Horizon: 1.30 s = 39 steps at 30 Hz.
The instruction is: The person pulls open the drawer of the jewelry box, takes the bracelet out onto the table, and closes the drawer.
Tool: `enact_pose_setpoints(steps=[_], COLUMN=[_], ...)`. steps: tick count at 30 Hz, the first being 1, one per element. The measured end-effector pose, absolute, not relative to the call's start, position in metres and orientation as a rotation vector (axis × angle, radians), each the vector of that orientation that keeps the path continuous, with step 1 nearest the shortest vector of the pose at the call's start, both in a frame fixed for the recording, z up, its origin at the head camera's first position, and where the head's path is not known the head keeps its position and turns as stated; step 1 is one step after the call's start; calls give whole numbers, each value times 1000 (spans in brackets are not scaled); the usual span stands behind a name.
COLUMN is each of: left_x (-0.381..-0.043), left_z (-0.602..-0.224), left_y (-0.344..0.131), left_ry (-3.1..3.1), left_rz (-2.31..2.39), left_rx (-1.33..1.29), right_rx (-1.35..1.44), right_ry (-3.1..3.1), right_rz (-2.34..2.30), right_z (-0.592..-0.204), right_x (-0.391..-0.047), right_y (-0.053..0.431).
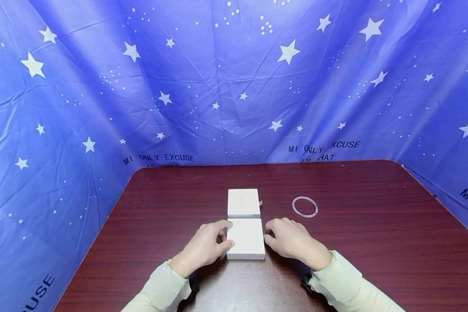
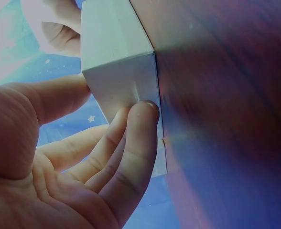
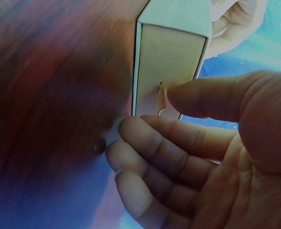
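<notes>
A white drawer-style box (image 1: 246, 236) lies flat on the table in front of me. My left hand (image 1: 206, 242) holds its left end, the thumb (image 2: 69, 99) at the top edge and other fingertips against the side. At the opposite end, my right hand (image 1: 290, 238) has its thumb (image 3: 198, 98) beside a small ribbon pull tab (image 3: 161, 98) on the drawer front (image 3: 171, 59). The right fingers curve loosely just below that tab, with a gap between thumb and index finger in the head view.
A second white box (image 1: 243, 203), with its own small tab at the right, lies directly behind the first. To the right is a pale ring (image 1: 305, 207) on the dark red table (image 1: 171, 195). A blue star-print curtain (image 1: 218, 86) surrounds the table's back and sides.
</notes>
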State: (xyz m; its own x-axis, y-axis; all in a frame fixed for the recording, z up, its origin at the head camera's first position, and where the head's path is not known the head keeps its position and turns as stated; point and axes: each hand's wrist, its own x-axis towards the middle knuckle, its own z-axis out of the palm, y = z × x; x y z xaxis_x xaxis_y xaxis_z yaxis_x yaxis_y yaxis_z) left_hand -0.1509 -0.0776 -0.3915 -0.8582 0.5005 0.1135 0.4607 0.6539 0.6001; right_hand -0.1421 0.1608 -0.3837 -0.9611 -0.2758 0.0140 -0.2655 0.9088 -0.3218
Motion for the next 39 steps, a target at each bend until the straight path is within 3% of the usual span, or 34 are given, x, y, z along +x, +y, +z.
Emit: enact_pose_setpoints(steps=[39], left_x=[-151], left_z=[-394], left_y=[-77], left_ry=[2805], left_rz=[987], left_rx=[832], right_rx=[-429], right_ry=[3048], right_rz=[-487], right_z=[-387], right_x=[-140], right_y=[161])
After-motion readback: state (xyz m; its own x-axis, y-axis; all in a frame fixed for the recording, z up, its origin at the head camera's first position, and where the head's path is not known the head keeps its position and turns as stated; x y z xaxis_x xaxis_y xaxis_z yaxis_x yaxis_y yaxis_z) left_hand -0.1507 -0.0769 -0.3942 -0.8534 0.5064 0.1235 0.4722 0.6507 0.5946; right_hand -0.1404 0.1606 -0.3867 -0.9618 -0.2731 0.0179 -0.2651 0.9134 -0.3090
